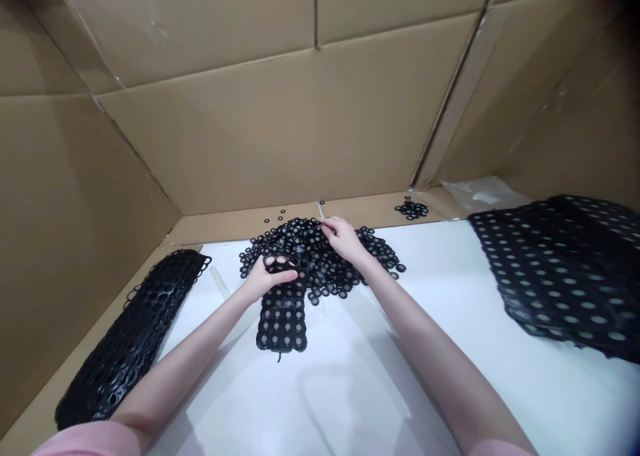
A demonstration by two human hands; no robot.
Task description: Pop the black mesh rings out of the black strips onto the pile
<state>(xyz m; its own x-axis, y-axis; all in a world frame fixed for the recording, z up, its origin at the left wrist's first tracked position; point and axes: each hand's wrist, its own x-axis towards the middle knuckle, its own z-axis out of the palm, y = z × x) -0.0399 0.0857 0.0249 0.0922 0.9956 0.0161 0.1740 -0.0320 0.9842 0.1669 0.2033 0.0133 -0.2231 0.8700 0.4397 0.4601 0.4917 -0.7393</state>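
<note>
Brown cardboard walls (pixel 280 123) rise behind and on both sides, running out of view above; the upper right corner is lost in a dark blur. Below them spreads a white table (pixel 360 389), its near edge cut off, its far edge meeting a cardboard ledge (pixel 360 211). A black dotted sheet (pixel 565 276) lies by the table's far right corner, its right end out of view. Along the left edge stretches a long bundle of black ring mesh (pixel 130 336), its near end partly covered by the left forearm. A heap of black rings (pixel 333 269) sits at the middle of the far edge; most of its rings overlap too closely to tell apart.

In front of the heap lies a black perforated strip (pixel 283 323). The left hand (pixel 264 279) grips its far end, thumb across the top, partly hiding it. The right hand (pixel 345 239) pinches a thin white stick (pixel 321 211) at the heap's far side; its fingers conceal the lower part. A crumpled clear plastic bag (pixel 485 193) rests beyond the dotted sheet, its contents unclear. A small ring cluster (pixel 413 209) and a few loose rings (pixel 283 211) dot the ledge.
</note>
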